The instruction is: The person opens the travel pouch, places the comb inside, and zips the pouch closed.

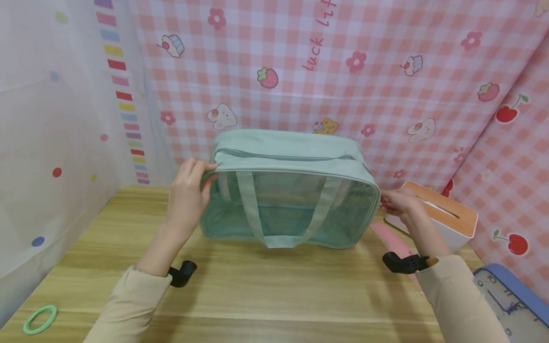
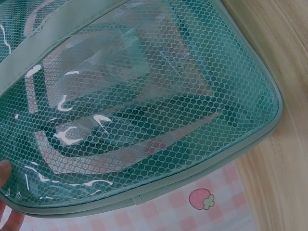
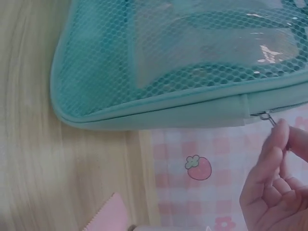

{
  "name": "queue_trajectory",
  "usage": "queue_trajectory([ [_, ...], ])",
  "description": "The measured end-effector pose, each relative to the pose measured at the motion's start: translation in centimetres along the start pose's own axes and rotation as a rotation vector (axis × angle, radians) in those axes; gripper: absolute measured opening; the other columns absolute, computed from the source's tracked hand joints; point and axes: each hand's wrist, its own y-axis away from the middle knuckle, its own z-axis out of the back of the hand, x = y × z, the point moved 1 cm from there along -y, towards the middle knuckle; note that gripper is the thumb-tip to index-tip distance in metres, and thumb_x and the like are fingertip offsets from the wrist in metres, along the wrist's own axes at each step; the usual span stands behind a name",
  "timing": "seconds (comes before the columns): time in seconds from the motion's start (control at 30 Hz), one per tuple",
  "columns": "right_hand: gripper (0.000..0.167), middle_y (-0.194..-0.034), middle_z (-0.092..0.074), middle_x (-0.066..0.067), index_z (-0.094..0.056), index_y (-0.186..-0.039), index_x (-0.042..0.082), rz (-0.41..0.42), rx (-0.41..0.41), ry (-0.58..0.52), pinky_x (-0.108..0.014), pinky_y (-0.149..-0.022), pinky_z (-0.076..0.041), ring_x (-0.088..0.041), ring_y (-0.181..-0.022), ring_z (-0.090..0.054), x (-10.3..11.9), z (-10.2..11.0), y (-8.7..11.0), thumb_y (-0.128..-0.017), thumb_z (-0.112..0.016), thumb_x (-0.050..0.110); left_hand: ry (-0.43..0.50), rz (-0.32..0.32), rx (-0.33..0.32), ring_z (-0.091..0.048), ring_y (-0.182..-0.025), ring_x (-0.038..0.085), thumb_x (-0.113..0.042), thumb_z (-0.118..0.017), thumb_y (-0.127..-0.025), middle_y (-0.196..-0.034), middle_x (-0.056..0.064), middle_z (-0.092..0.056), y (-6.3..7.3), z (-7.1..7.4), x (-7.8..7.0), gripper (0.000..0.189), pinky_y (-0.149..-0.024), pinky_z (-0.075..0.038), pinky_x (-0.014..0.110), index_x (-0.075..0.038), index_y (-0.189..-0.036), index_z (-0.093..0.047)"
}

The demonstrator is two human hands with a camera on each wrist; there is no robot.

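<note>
A mint-green mesh bag [image 1: 291, 190] stands upright on the wooden table, its strap handle hanging down in front. Along its top runs a grey zipper [image 1: 283, 156]. At the bag's upper left corner, my left hand [image 1: 186, 188] grips the edge between thumb and fingers; only fingertips show in the left wrist view. On the other side, my right hand [image 1: 401, 202] is beside the bag's right end. The right wrist view shows its thumb and finger pinching a small metal zipper pull [image 3: 273, 121]. Pale shapes show through the mesh; what they are I cannot tell.
Right of the bag lies a pink comb [image 1: 394, 242], partly behind the right wrist. A white tissue box [image 1: 448, 226] with an orange lid stands further right. A blue-framed clock [image 1: 506, 290] is at the lower right, and a green ring [image 1: 28, 326] lies front left.
</note>
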Motion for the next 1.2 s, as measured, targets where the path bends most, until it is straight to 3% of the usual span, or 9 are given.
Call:
queue_trajectory([
  [0.33, 0.034, -0.063, -0.064, 0.011, -0.062, -0.066, 0.022, -0.026, 0.123, 0.013, -0.012, -0.060, -0.051, 0.003, -0.059, -0.060, 1.4, 1.3, 0.3, -0.095, -0.045, 0.015, 0.012, 0.004, -0.007, -0.054, -0.085, 0.031, 0.004, -0.066, -0.079, -0.088, 0.017, -0.056, 0.0, 0.0, 0.0, 0.018, -0.073, -0.052, 0.038, 0.004, -0.096, -0.060],
  [0.87, 0.032, -0.063, -0.068, 0.005, -0.067, -0.065, 0.015, 0.002, 0.101, -0.125, -0.014, -0.057, -0.054, -0.001, -0.057, -0.063, 3.7, 1.5, 1.7, -0.092, -0.050, 0.011, 0.003, 0.007, 0.000, -0.054, -0.085, 0.030, 0.003, -0.066, -0.078, -0.088, 0.016, -0.056, -0.1, 0.0, 0.0, 0.019, -0.072, -0.053, 0.037, 0.004, -0.096, -0.060],
  [1.2, 0.030, -0.064, -0.069, 0.003, -0.067, -0.066, 0.012, 0.020, 0.077, -0.146, -0.018, -0.061, -0.056, -0.004, -0.061, -0.067, 4.6, 1.3, 1.9, -0.091, -0.051, 0.009, 0.009, 0.002, -0.005, -0.055, -0.084, 0.030, 0.004, -0.067, -0.078, -0.088, 0.016, -0.057, 0.0, -0.1, 0.0, 0.019, -0.072, -0.053, 0.037, 0.004, -0.096, -0.061],
])
